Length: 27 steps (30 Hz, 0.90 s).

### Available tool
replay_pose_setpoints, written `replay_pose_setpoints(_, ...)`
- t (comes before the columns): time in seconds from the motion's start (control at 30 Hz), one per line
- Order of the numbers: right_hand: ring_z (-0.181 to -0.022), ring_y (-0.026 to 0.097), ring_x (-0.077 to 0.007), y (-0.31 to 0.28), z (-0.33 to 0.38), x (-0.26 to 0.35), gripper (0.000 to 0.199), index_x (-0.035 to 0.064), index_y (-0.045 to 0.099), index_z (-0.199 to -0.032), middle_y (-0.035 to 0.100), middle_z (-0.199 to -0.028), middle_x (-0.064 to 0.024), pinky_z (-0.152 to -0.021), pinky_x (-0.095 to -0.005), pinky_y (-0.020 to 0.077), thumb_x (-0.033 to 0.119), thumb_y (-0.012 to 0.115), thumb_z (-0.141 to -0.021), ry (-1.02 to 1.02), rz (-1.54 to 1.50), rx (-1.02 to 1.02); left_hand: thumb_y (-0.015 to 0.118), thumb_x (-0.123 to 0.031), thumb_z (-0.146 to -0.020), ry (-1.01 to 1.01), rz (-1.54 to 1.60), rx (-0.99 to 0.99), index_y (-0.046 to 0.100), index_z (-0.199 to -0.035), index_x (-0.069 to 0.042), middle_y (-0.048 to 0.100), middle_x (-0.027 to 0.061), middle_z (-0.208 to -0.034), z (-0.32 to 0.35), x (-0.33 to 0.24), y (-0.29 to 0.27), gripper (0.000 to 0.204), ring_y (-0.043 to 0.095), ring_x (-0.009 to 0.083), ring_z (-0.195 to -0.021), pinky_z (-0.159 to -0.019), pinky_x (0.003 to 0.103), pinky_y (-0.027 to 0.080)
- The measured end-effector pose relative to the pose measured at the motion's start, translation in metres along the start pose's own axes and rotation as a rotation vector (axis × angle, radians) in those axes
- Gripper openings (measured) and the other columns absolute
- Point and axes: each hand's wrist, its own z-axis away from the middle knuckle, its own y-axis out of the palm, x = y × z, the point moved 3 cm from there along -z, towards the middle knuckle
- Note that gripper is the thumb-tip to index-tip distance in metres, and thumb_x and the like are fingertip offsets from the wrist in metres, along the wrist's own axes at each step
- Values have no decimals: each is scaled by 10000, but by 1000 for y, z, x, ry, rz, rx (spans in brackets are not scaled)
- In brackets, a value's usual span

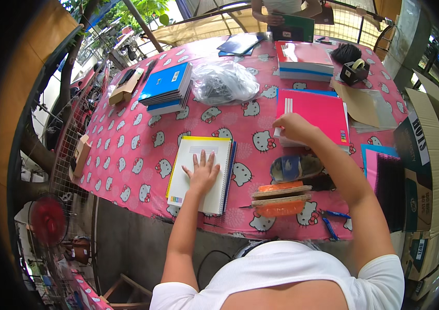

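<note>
My left hand (pixel 202 174) lies flat with fingers spread on a white spiral notebook (pixel 188 178). Yellow and dark blue covers show at the edges beneath that notebook. My right hand (pixel 293 128) is closed at the left edge of a stack topped by a bright pink spiral notebook (pixel 320 111). Its fingertips curl in, so what they pinch, if anything, is hidden. Just below the right hand sit a blue-grey rounded object (pixel 296 168) and an orange item with brown layers (pixel 281 199).
Blue notebooks (pixel 165 82), a clear plastic bag (pixel 224 85) and red-covered notebooks (pixel 305 57) occupy the table's far half. A tape dispenser (pixel 355 72) stands far right. Blue pens (pixel 330 227) lie near the front edge, with cardboard boxes (pixel 431 155) at right. Another person holds a green notebook (pixel 292 28) opposite.
</note>
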Motion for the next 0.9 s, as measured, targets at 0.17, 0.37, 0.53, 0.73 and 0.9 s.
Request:
replay_pose_setpoints(0.17,-920,637,-305,4,-3,-14,320,131,714,-1002,640,-902,-119,-772,-411,528,62,656,-694,-20,15,-32,545,-421,-917,211,612,-120,434,-1397,-142,262,154,-1527,-5,-55,-35,567,222,403,-1402,-1062,684,56)
replay_pose_setpoints(0.37,-925,636,-295,14,-1,13,230,135,717,-920,641,-907,-97,-747,-414,531,130,682,-692,11,302,33,684,-225,-831,576,125,120,372,-1430,-190,439,116,-1411,98,-209,-34,677,433,274,-1295,-1063,638,209)
replay_pose_setpoints(0.53,-819,654,-310,5,3,-6,206,112,708,-902,661,-842,-143,-730,-419,528,147,663,-704,-126,59,-121,699,-136,-727,691,43,35,390,-1420,-256,537,15,-1282,86,-202,-23,768,534,238,-1141,-1062,635,213)
replay_pose_setpoints(0.73,-756,654,-341,1,14,-28,239,69,660,-958,668,-894,-189,-674,-417,529,118,626,-726,-125,76,-203,704,-190,-795,655,368,154,399,-1414,-205,522,70,-1305,71,-206,-26,690,540,247,-1146,-1018,565,347)
replay_pose_setpoints(0.9,-774,658,-339,-66,63,37,349,53,564,-1131,665,-880,-168,-661,-426,522,100,597,-787,34,51,-362,635,-176,-903,-209,1840,511,467,-1288,-40,530,151,-1265,29,-195,-59,441,601,231,-1039,-801,374,544)
